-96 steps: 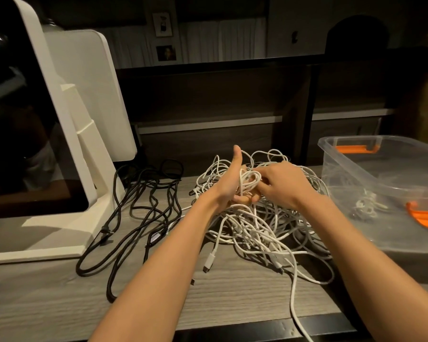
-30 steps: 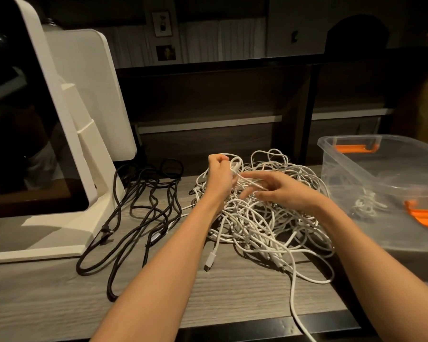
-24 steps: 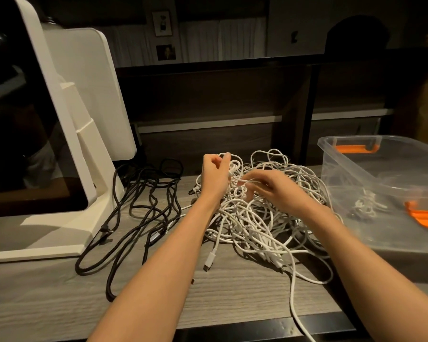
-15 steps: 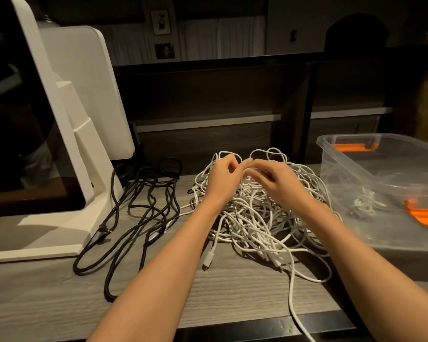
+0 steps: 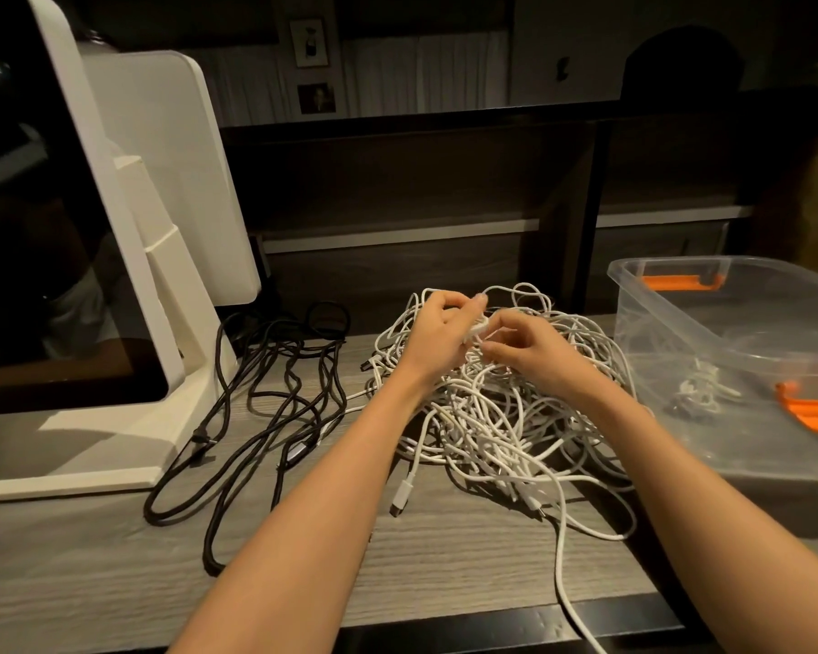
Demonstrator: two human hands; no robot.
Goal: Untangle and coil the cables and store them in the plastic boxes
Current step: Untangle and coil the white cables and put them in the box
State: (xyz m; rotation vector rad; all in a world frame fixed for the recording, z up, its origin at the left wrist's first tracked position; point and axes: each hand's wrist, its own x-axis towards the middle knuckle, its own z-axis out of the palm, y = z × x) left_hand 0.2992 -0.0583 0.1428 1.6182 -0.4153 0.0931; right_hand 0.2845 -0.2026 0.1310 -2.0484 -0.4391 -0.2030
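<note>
Atop one white cable tangle (image 5: 487, 417), left hand (image 5: 438, 335) and right hand (image 5: 532, 351) both pinching strands beside one plastic box (image 5: 643, 295).

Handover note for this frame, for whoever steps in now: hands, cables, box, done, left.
Left hand and right hand: each pinches strands atop the white cable tangle on the desk.
Black cables: loose, left of the tangle, beside the white stand.
Plastic box: right; one small white bundle inside.
Done: that bundle, apparently.
Left: untangle, coil and store both piles.
</note>
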